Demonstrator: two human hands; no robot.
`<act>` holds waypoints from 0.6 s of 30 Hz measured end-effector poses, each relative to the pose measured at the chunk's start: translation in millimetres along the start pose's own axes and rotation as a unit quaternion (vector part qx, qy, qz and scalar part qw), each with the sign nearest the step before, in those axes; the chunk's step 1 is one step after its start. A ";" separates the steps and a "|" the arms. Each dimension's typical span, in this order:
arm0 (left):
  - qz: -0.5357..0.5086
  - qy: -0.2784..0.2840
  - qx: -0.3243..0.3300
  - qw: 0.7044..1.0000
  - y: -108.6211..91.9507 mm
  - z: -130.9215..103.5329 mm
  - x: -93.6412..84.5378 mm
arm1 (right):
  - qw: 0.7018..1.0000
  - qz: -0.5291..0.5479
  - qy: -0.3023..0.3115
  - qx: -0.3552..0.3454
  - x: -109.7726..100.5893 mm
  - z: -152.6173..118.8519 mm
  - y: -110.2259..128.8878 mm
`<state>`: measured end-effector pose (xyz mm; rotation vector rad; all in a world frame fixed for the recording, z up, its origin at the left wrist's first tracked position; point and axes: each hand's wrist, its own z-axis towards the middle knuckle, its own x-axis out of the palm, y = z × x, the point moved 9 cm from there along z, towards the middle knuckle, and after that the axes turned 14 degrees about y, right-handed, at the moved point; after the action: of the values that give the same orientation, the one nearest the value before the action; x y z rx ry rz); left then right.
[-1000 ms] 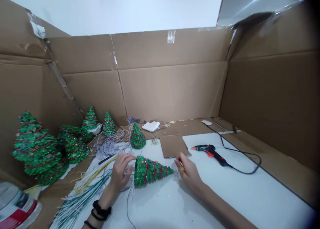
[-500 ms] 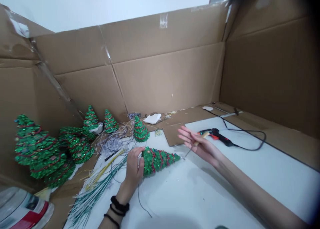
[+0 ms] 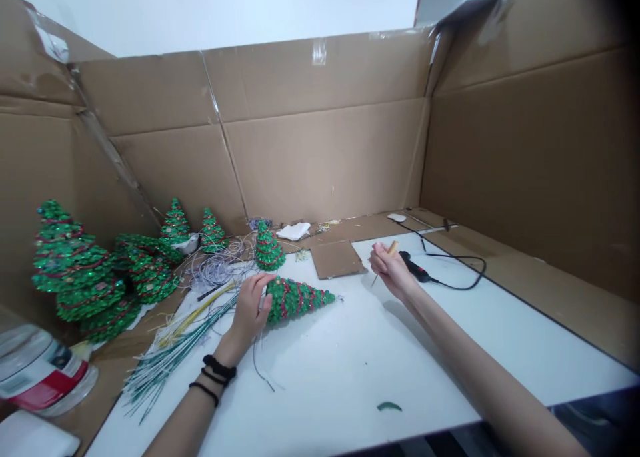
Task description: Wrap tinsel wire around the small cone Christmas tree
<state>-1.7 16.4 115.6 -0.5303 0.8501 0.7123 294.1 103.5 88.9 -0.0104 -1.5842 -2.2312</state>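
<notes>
A small green Christmas tree (image 3: pixel 300 300) with red garland lies on its side on the white board, its wire-tipped top pointing right. My left hand (image 3: pixel 251 305) is closed around the base of this tree, and thin wires trail from beneath it. To the right, my right hand (image 3: pixel 390 270) is raised over the board, its fingers closed around an awl (image 3: pixel 393 248). The awl's wooden handle sticks up above the fist, while its thin metal shaft points down. Partly hidden behind that hand is a black glue gun (image 3: pixel 415 268).
Upright tree (image 3: pixel 269 249) stands behind; larger trees (image 3: pixel 75 264) crowd the left. Tangled wire (image 3: pixel 220 265), green-and-white strips (image 3: pixel 170 360) and a plastic jar (image 3: pixel 43 370) are also left. A cardboard piece (image 3: pixel 337 260) lies centrally. Cardboard walls (image 3: pixel 325 157) enclose the space.
My right hand has moved away from the tree's tip, and its spread fingers have closed round the awl. My left hand stays on the base. The camera view has shifted.
</notes>
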 end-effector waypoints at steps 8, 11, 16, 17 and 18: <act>-0.005 0.006 -0.010 1.000 -2.9 1.3 -0.5 | 0.990 -0.137 0.012 -0.024 18.2 -2.8 6.5; -0.014 0.010 -0.016 1.000 0.8 -1.4 3.4 | 0.951 -0.306 0.024 -0.042 30.7 -7.2 9.9; -0.011 -0.023 -0.003 1.000 -5.2 6.8 -10.9 | 0.857 -0.505 0.094 -0.038 62.0 -15.0 -0.6; -0.024 -0.050 0.001 0.998 -11.9 9.6 -23.1 | 0.847 -0.518 0.108 -0.041 67.3 -15.9 -1.7; -0.052 -0.085 -0.003 0.995 -19.4 10.9 -38.3 | 0.840 -0.528 0.119 -0.041 71.2 -16.6 -2.3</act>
<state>0.4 -2.2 155.7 -0.5071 0.6570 0.6556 231.6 66.5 97.6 1.3718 -1.5068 -2.8645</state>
